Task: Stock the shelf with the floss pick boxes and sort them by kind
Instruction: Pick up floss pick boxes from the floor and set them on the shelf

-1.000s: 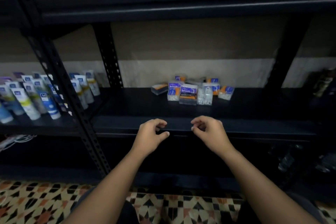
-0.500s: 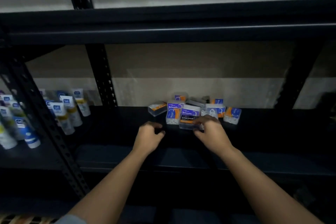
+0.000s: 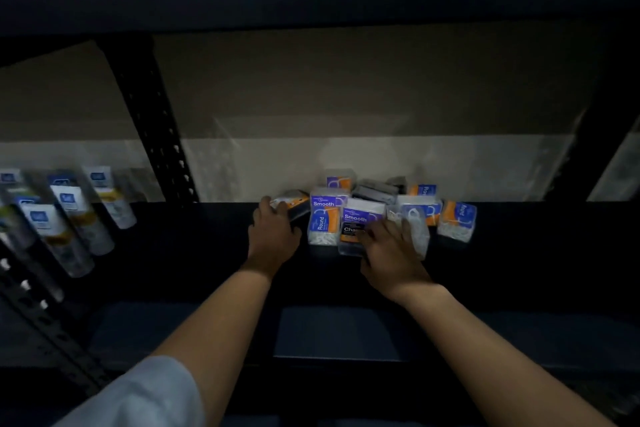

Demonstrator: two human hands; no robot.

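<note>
Roughly nine floss pick boxes (image 3: 372, 208) sit in a loose pile at the back edge of the dark shelf (image 3: 519, 263), close to the wall; the ones at the rear overlap, so the count is unsure. Three show orange "Round" labels clearly, and one front box reads "Smooth" with a black band whose word is half covered. The left hand (image 3: 275, 236) curls its fingers over the leftmost box (image 3: 294, 204), a flat one lying at the pile's left end, grasping it. The right hand (image 3: 391, 250) lies over the front of the black-banded box (image 3: 360, 222) and the clear box beside it; its fingers are bent onto them, but whether it grips either cannot be told. About six white tubes (image 3: 81, 218) stand on the neighbouring shelf at the left, blurred and partly cut off behind a perforated black upright (image 3: 156, 114). A white sleeve (image 3: 145, 395) shows at the bottom edge.
</note>
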